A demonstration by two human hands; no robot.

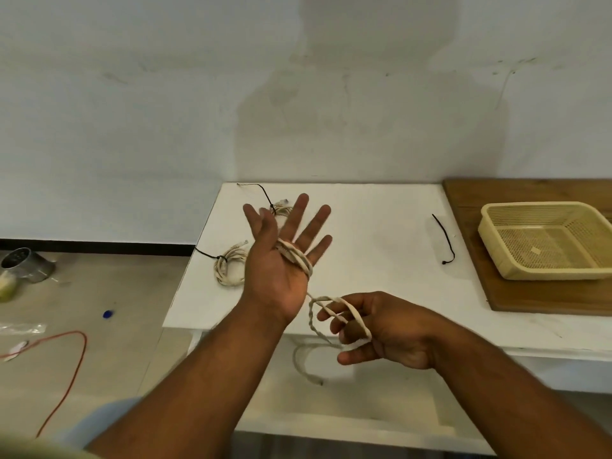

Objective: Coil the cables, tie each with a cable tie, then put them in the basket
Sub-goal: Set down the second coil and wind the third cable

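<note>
We're mid-coil here: our right hand (381, 329), nearest us, has its fingers curled round the beige cable (311, 321), which runs up to our left hand (281, 260), fingers spread straight with a few turns looped round the palm. Next up, we reckon, is wrapping the dangling tail on, then grabbing the loose black cable tie (445, 238) farther out, basket (546, 273) off right.
</note>
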